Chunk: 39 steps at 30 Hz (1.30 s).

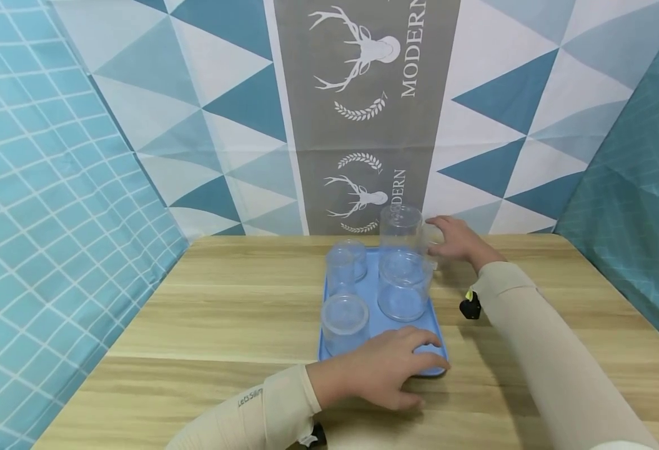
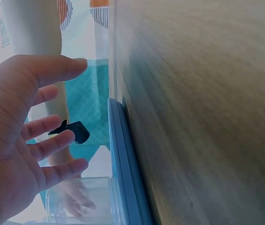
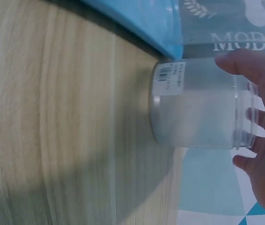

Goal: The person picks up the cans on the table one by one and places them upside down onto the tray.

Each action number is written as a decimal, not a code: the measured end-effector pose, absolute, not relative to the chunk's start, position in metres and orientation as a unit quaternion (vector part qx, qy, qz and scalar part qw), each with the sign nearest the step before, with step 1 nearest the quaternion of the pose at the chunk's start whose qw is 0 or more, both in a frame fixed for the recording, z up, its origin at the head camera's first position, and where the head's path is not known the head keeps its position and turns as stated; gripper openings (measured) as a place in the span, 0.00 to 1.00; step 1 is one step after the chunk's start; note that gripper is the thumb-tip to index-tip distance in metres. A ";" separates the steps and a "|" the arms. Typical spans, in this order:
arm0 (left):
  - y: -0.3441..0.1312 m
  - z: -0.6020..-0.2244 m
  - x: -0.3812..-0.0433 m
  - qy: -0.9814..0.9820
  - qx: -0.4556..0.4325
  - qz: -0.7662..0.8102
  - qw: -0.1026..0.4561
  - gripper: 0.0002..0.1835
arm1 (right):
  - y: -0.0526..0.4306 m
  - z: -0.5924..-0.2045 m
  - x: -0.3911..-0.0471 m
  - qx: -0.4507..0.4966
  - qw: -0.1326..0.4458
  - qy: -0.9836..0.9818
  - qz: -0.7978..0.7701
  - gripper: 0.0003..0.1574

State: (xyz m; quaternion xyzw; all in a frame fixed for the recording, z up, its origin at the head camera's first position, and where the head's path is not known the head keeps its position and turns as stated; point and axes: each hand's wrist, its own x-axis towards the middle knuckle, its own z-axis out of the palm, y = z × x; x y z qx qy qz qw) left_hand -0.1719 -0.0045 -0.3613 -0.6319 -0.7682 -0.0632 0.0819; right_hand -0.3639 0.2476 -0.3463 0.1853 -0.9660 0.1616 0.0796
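Observation:
Near the right edge of the blue tray (image 1: 371,322), a clear jar (image 3: 193,112) with a white barcode label (image 3: 169,78) stands upright on the table. My right hand (image 1: 458,240) holds it near its mouth, thumb on one side and fingers round the other. Over the tray's near edge hovers my left hand (image 1: 385,369), fingers spread and loosely bent, holding nothing. Several clear containers stand on the tray: a front left jar (image 1: 345,319), a wide jar (image 1: 402,297), a slim jar (image 1: 340,269) and a taller container (image 1: 400,222) at the back right.
The wooden table (image 1: 239,312) extends to both sides of the tray. A patterned cloth (image 1: 357,131) hangs along its back edge, with a blue checked curtain (image 1: 42,187) on the left and a teal one (image 1: 633,206) on the right. Each sleeve bears a small black device (image 1: 470,306).

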 end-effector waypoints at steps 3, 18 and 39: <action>-0.004 -0.361 -0.172 -0.771 -0.629 -0.057 0.084 0.30 | 0.247 -0.346 -0.364 0.185 0.085 -0.966 0.159 0.42; -0.003 -0.359 -0.171 -0.781 -0.617 -0.062 0.076 0.29 | 0.256 -0.346 -0.358 0.151 0.118 -0.970 0.151 0.42; 0.003 -0.358 -0.170 -0.790 -0.570 -0.218 0.058 0.24 | 0.273 -0.343 -0.316 0.148 0.183 -0.950 0.204 0.41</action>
